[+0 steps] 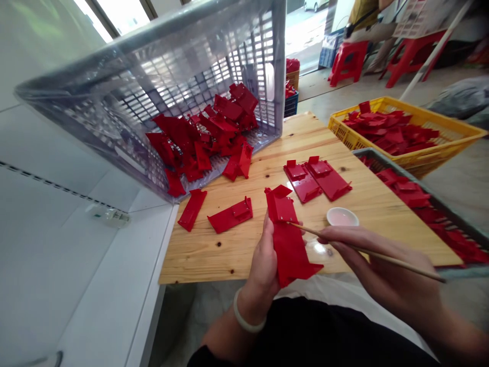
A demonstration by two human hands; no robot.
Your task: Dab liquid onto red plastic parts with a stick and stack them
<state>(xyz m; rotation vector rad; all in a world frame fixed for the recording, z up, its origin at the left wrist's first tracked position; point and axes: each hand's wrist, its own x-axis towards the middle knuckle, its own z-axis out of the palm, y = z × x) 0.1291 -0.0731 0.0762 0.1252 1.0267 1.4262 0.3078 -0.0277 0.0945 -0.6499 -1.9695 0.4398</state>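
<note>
The left hand clasped a red plastic part upright over the near edge of the wooden board; the right hand pinched a thin stick, its tip touching the part. Just beyond the grip sat a small white dish, perhaps holding liquid. Bare board lay leftward. Farther out, a tilted grey crate spilled red parts, and a yellow basket held more.
</note>
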